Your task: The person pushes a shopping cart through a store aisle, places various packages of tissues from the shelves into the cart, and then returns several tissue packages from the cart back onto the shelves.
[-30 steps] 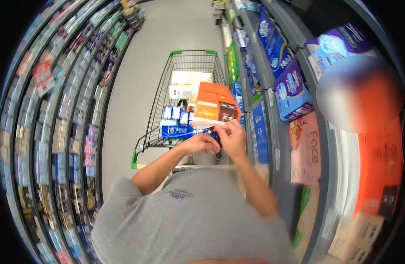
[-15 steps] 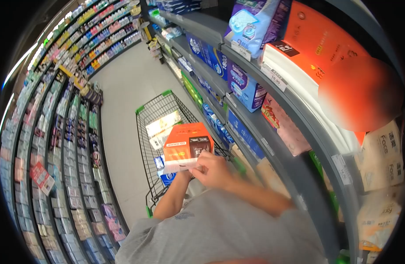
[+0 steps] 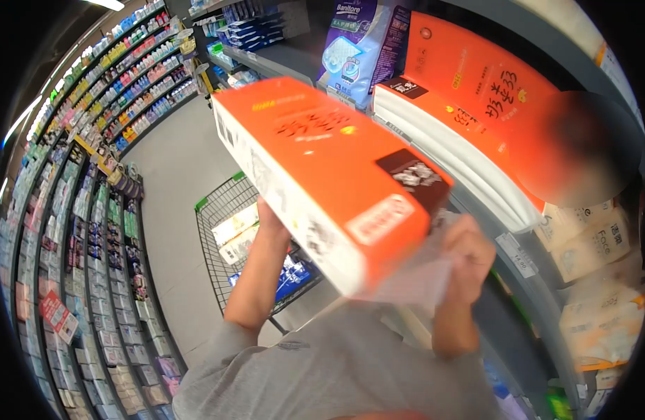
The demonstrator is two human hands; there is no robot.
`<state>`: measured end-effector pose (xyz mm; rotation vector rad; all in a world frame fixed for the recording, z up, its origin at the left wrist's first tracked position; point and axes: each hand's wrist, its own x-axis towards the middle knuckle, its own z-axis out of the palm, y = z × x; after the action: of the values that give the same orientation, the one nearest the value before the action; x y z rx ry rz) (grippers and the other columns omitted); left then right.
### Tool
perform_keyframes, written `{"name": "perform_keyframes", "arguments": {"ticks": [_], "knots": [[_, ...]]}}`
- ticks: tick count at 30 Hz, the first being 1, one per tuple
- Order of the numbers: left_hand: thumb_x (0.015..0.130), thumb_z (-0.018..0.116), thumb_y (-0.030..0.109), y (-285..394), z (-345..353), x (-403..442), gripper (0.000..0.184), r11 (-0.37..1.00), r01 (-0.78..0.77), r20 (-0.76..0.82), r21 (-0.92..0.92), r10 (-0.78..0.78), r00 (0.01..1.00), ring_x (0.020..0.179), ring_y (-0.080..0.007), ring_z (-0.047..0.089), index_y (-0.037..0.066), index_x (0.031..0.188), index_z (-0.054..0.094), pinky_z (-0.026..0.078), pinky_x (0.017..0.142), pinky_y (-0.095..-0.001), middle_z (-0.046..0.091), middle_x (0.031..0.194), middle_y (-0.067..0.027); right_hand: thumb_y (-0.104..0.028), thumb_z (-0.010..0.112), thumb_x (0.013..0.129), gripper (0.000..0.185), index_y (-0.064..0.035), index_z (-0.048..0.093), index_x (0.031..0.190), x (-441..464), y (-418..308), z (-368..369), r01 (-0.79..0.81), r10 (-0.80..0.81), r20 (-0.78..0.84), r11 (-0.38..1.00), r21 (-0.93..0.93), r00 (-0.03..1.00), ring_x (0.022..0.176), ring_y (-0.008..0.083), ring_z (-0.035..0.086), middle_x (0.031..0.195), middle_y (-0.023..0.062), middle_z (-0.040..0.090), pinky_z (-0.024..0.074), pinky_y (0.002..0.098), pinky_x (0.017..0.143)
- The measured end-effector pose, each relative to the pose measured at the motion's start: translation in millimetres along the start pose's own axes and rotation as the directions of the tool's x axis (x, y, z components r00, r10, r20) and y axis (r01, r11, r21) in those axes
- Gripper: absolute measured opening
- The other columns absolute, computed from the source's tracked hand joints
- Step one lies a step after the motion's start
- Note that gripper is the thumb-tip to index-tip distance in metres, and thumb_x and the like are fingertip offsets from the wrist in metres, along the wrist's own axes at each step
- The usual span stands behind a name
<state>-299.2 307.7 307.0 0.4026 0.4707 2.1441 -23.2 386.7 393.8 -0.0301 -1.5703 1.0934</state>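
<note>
A large orange-and-white tissue pack (image 3: pixel 322 161) is tilted in front of me, above the shopping cart (image 3: pixel 205 231). My left hand (image 3: pixel 271 218) supports it from the left side, with the fingers hidden behind the pack. At its near right end, my right hand (image 3: pixel 469 245) is closed on the clear plastic wrapping (image 3: pixel 417 276), which is slightly blurred. Inside the cart lie pale packs (image 3: pixel 235 238) and a blue pack (image 3: pixel 291 276), partly covered by my arm and the tissue pack.
Similar orange packs (image 3: pixel 469 77) stand on the shelf at right, with a purple-blue Banitore pack (image 3: pixel 357 52) beside them. Beige tissue packs (image 3: pixel 602 315) sit lower right. Stocked shelves (image 3: pixel 98 259) line the left side, and the aisle floor (image 3: pixel 165 168) runs between.
The orange pack has risen from over the cart toward me and the right shelf, turning lengthwise. My right hand has moved right, and my left hand now shows at the pack's left side.
</note>
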Motion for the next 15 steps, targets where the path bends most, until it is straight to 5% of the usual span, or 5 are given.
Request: {"name": "perform_keyframes", "arguments": {"ticks": [2,3,4,9,15], "knots": [[0.090,0.046,0.023,0,28,5,0.047,0.995,0.051,0.358,-0.083,-0.018,0.934,0.106,-0.0309,0.060,-0.006,0.127,0.046,0.052,0.090,-0.0430,0.057,0.121,-0.0212,-0.025,0.057,0.077,0.037,-0.0033,0.038,0.054,-5,2,-22,0.059,-0.059,-0.125,0.998,-0.003,0.990,0.061,0.0151,0.037,0.065,0.0083,0.045,0.0288,0.0289,0.056],[0.090,0.044,0.033,-6,35,9,0.048,0.998,0.027,0.274,0.052,-0.040,0.961,0.101,-0.0291,0.062,-0.003,0.122,0.050,0.056,0.081,-0.0398,0.060,0.115,-0.0187,-0.029,0.053,0.080,0.039,-0.0032,0.038,0.054,-5,-5,-31,0.053,-0.065,-0.169,0.996,-0.074,0.983,0.062,0.0159,0.036,0.065,0.0077,0.043,0.0276,0.0297,0.057],[0.091,0.046,0.030,-16,41,17,0.046,0.995,0.074,0.459,-0.064,-0.037,0.888,0.101,-0.0280,0.062,-0.004,0.121,0.051,0.055,0.082,-0.0396,0.061,0.114,-0.0175,-0.028,0.048,0.085,0.040,-0.0039,0.037,0.055,-5,-12,-32,0.034,-0.032,-0.240,0.999,0.002,0.970,0.060,0.0155,0.041,0.065,0.0078,0.045,0.0326,0.0299,0.057],[0.090,0.056,0.022,-56,88,18,0.039,0.998,0.034,0.519,0.054,-0.057,0.853,0.099,-0.0249,0.064,-0.003,0.121,0.053,0.054,0.086,-0.0389,0.061,0.115,-0.0152,-0.034,0.031,0.098,0.032,-0.0111,0.041,0.078,7,-64,-24,-0.096,0.226,-0.357,0.933,0.347,0.906,0.086,0.0203,0.059,0.091,0.0115,0.060,0.0489,0.0379,0.082],[0.082,0.056,0.000,-77,137,19,0.038,0.982,0.081,0.439,0.172,-0.150,0.886,0.096,-0.0196,0.064,-0.003,0.120,0.051,0.054,0.080,-0.0329,0.063,0.111,-0.0124,-0.043,0.029,0.099,0.042,-0.0066,0.046,0.112,-5,-57,-69,-0.050,0.184,-0.516,0.964,0.261,0.837,0.102,0.0257,0.058,0.114,0.0152,0.059,0.0477,0.0400,0.091]]}}
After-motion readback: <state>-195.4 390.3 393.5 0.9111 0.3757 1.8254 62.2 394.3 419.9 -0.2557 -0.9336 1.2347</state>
